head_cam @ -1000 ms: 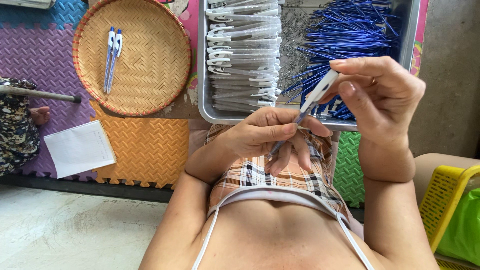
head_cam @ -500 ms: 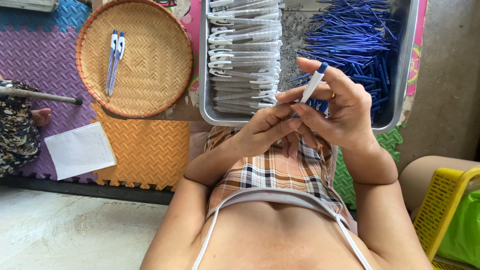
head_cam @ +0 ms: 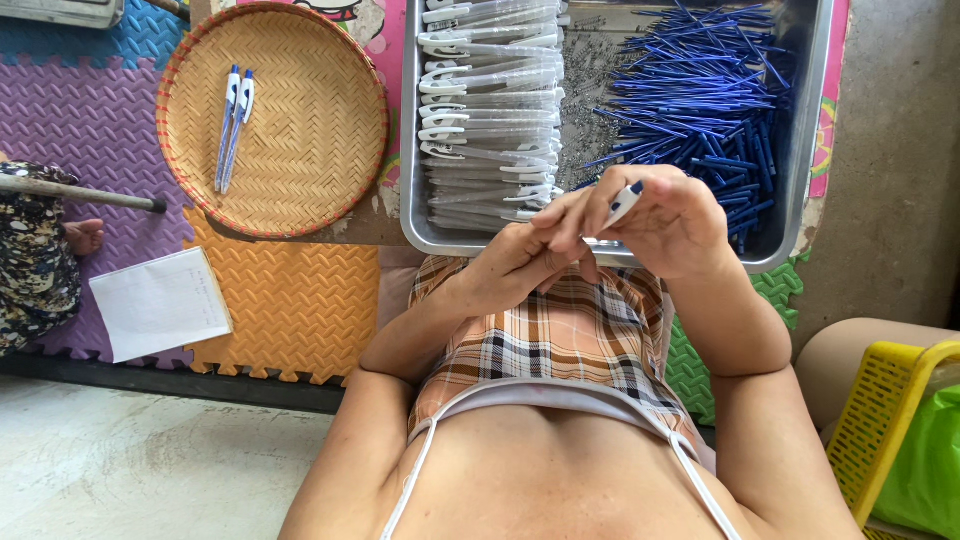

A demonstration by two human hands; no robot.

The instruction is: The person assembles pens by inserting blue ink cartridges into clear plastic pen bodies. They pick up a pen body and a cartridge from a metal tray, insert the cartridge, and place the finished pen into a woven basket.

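Note:
Both my hands meet over the near edge of a metal tray (head_cam: 412, 150). My right hand (head_cam: 675, 222) grips a white and blue pen (head_cam: 624, 202), whose tip end pokes up between the fingers. My left hand (head_cam: 525, 255) pinches the same pen's lower end, mostly hidden by fingers. Inside the tray lie rows of clear pen barrels with white clips (head_cam: 490, 110) on the left, and a heap of blue ink refills (head_cam: 700, 90) on the right. Two finished white and blue pens (head_cam: 233, 125) rest in a round woven basket (head_cam: 300, 160) to the left.
Coloured foam mats (head_cam: 280, 300) cover the floor. A white sheet of paper (head_cam: 160, 302) lies on them at left. Another person's foot (head_cam: 82, 236) and patterned cloth show at the far left, with a stick (head_cam: 80, 192). A yellow plastic basket (head_cam: 890, 420) stands at right.
My right hand has come down and left with the pen, closing onto my left hand. The pen is now mostly buried between the fingers of both hands.

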